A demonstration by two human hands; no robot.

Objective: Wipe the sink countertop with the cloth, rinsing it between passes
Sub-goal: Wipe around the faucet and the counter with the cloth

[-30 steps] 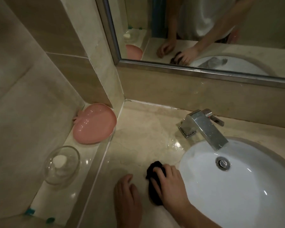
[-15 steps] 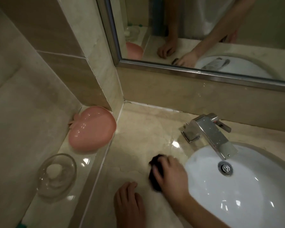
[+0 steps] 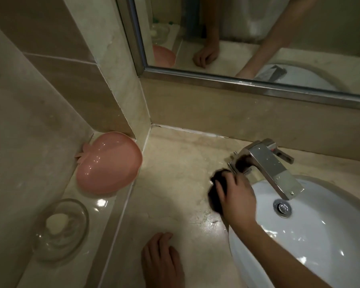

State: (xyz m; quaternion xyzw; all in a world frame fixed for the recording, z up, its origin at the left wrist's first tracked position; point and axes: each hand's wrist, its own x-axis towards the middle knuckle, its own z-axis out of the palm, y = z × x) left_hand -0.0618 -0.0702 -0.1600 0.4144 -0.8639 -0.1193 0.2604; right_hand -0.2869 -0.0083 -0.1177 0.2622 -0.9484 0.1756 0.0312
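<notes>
- Head view: a dim tiled bathroom corner is framing the scene, with a beige stone worktop (image 3: 175, 173) running under a mirror (image 3: 258, 38) and around a white sink (image 3: 320, 235).
- The right hand (image 3: 237, 196) is pressing the dark cloth (image 3: 214, 190) onto the worktop, its fingers curled over the top of it; this grip is bunching the cloth into a wad, and the blur is hiding how tightly.
- The left hand (image 3: 162, 260) is resting flat on the worktop, nearer the person than the grip, fingers relaxed and grasping nothing.
- The cloth is lying on the stone just left of the sink rim, its far edge touching or nearly touching the base of the chrome faucet (image 3: 270, 163).
- Judged step: a wiping pass along the strip beside the faucet. Doing it well probably means spreading the wad flatter, pressing evenly, and working into the seam around the faucet base, where grime tends to be sitting.
- Edges: directly right of the grip the sink rim is dropping away; beyond the grip the faucet is blocking a straight stroke.
- Open room: left of the grip the stone is lying bare as far as the wall corner and the raised ledge (image 3: 104, 206).
- On that ledge a pink dish (image 3: 108, 163) and a glass soap bowl (image 3: 60, 229) are sitting, well apart from the grip; wide strokes left are looking safe from them.
</notes>
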